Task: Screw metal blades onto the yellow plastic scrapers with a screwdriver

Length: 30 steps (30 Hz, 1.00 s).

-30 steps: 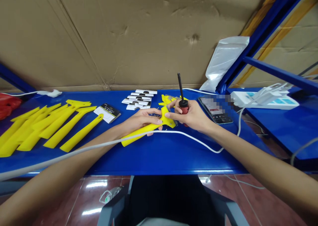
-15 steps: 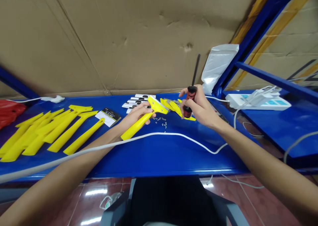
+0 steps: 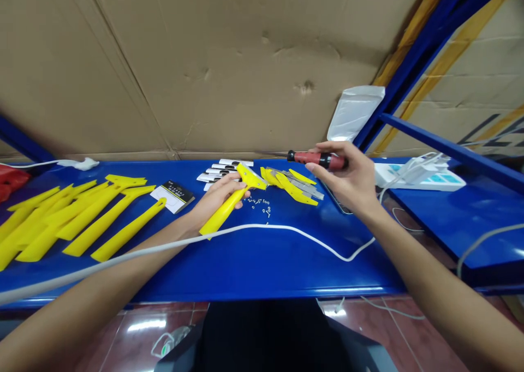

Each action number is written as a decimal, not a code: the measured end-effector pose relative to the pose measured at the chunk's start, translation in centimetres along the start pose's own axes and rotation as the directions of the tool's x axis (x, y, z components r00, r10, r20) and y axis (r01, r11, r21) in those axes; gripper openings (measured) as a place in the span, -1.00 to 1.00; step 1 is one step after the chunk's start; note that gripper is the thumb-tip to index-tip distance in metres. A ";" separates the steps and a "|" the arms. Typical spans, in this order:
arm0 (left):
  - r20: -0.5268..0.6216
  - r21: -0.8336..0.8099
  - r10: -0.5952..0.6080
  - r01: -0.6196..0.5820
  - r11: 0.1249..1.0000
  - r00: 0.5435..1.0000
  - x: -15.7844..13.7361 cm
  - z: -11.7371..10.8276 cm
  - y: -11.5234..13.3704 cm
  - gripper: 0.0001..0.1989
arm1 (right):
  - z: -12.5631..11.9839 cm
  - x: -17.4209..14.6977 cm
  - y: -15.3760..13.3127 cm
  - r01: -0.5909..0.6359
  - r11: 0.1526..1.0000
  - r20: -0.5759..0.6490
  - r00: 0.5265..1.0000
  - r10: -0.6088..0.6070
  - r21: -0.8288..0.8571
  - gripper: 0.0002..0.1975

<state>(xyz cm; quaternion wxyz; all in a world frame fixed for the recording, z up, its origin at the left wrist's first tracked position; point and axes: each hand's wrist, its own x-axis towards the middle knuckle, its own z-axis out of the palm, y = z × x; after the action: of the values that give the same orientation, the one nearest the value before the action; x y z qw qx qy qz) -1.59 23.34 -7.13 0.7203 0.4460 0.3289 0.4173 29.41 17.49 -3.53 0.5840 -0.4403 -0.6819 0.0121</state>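
Observation:
My left hand (image 3: pixel 226 193) is closed around the neck of a yellow scraper (image 3: pixel 223 211), whose head points up and to the right. In my right hand (image 3: pixel 352 175) is a red and black screwdriver (image 3: pixel 313 158), held nearly level with its thin shaft pointing left, apart from the scraper. Small screws and nuts (image 3: pixel 264 203) lie scattered on the blue table between my hands. Behind them rest yellow scraper head plates (image 3: pixel 297 189) and grey metal blades (image 3: pixel 313 187). Several white and black pieces (image 3: pixel 223 169) lie just past my left hand.
Several yellow scraper handles (image 3: pixel 82 214) are spread at the left, beside a black and white card (image 3: pixel 172 196). A white cable (image 3: pixel 282 227) crosses in front of my forearms. A power strip (image 3: pixel 421 177) and a blue metal frame (image 3: pixel 426 61) stand at the right, with cardboard (image 3: pixel 229 66) behind.
The screwdriver has swung from upright to nearly level, its shaft now pointing left. My right hand has turned and uncovered the plates and blades. My left hand still holds the scraper.

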 end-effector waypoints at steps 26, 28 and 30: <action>-0.047 0.031 -0.009 0.011 0.999 0.999 -1.2 1.4 0.1 -0.58 | 1.1 -1.8 -2.0 0.166 0.986 -0.108 0.980 -0.166 -0.008 -0.64; -0.043 0.023 -0.009 0.010 1.000 0.999 -1.2 1.5 0.2 -0.58 | 1.2 -1.8 -1.8 0.164 0.987 -0.110 0.981 -0.162 0.001 -0.66; -0.043 0.017 -0.010 0.010 1.000 0.999 -1.3 1.6 0.3 -0.58 | 1.2 -1.8 -1.6 0.180 0.983 -0.121 0.977 -0.175 0.025 -0.65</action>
<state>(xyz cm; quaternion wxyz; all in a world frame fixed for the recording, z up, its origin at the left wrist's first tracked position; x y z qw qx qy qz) -0.91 21.72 -6.14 0.7113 0.4416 0.3499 0.4203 27.34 15.99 -4.51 0.6299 -0.3671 -0.6823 -0.0541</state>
